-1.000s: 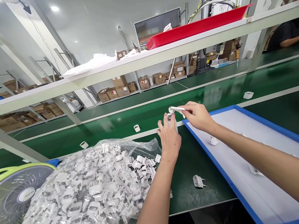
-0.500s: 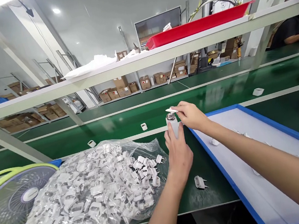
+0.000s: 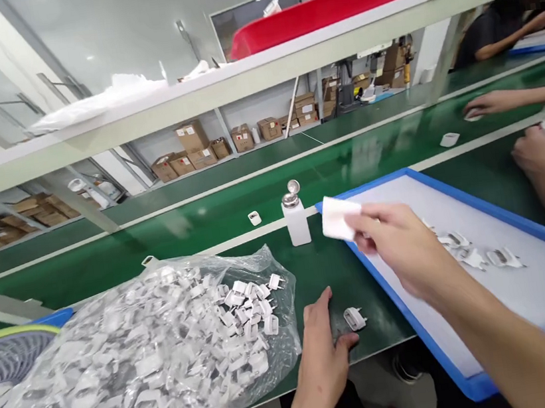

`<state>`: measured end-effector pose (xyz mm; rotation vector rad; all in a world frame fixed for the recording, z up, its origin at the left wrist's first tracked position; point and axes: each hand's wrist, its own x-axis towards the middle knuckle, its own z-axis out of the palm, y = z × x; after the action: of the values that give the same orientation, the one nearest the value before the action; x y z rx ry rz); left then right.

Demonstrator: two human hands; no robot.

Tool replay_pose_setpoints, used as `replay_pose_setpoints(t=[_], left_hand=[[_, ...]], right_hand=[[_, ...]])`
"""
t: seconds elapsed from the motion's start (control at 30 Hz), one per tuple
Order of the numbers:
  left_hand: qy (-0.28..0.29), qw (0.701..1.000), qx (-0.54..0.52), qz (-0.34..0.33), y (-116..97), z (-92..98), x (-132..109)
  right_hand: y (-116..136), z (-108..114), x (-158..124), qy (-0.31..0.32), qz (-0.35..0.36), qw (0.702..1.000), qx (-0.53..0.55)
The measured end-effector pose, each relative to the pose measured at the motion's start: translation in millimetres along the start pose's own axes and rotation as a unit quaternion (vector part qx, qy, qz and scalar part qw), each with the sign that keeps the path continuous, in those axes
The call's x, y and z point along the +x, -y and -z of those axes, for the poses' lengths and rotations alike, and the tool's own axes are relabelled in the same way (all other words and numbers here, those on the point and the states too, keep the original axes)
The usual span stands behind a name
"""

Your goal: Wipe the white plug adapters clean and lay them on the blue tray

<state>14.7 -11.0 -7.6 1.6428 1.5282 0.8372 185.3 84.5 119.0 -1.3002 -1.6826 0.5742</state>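
Observation:
My right hand [image 3: 398, 241] pinches a folded white wipe [image 3: 338, 217] over the near-left rim of the blue-edged tray. On the table, my left hand [image 3: 323, 341] has its thumb and fingers spread and holds nothing. Just right of its thumb lies a white plug housing [image 3: 354, 318] with two pins. Between the hands and the belt stands a white pump bottle [image 3: 296, 222], upright, its metal lid [image 3: 293, 187] flipped up. A clear plastic bag [image 3: 283, 283] full of similar white plug parts [image 3: 245, 301] lies to my left.
Several white plug parts lie in the blue-edged tray [image 3: 541, 302]. White casings [image 3: 254, 218] sit on the green belt [image 3: 195, 224]. A fan [image 3: 3, 373] stands at left. A co-worker's hands [image 3: 540, 145] handle white parts at right. A shelf beam [image 3: 219, 100] crosses above, carrying a red tray [image 3: 328, 13].
My left hand has let go of the pump bottle and come down toward the lone plug housing. My right hand has drawn the wipe off the bottle, rightward and nearer.

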Motion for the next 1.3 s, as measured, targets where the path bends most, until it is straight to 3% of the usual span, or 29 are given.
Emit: replay_pose_setpoints(t=[0.1,0.17,0.23,0.3,0.47,0.57,0.73,0.97,1.07,1.23,1.3], left_hand=[[0.043,0.998,0.003,-0.036,-5.1,4.4,9.5],[0.050,0.997,0.019,-0.051,-9.0,3.5,14.7],[0.039,0.996,0.040,-0.068,-10.7,0.9,17.4],[0.028,0.993,0.058,-0.098,-9.6,-1.3,18.2],[0.021,0.987,0.081,-0.139,-0.6,-0.8,19.3],[0.004,0.982,0.102,-0.156,3.9,-1.6,20.6],[-0.025,0.975,0.111,-0.193,8.4,-5.7,20.9],[-0.008,0.975,0.139,-0.173,2.2,-1.5,16.8],[0.015,0.980,0.132,-0.147,-4.9,-1.6,12.0],[-0.011,0.983,0.150,-0.106,-10.6,-10.5,8.9],[-0.016,0.985,0.136,-0.109,-9.5,-13.0,9.6]], right_hand=[[-8.6,-4.9,-72.9,-0.057,-0.069,0.995,0.050],[-22.4,-18.3,-109.2,-0.087,-0.095,0.991,0.025],[-38.8,-33.8,-132.5,-0.108,-0.086,0.990,-0.031],[-52.7,-47.1,-145.1,-0.088,-0.056,0.992,-0.066],[-67.9,-66.9,-154.8,0.040,0.045,0.991,-0.124],[-72.4,-70.7,-161.0,0.047,0.111,0.976,-0.182],[-77.3,-70.1,-177.7,0.063,0.184,0.963,-0.187],[-73.9,-81.6,-176.9,0.001,0.139,0.970,-0.199],[-73.2,-80.3,-167.3,0.008,0.130,0.972,-0.198],[-78.7,-80.6,-159.3,0.013,0.118,0.976,-0.183],[-80.5,-84.0,-156.0,0.027,0.078,0.982,-0.170]])
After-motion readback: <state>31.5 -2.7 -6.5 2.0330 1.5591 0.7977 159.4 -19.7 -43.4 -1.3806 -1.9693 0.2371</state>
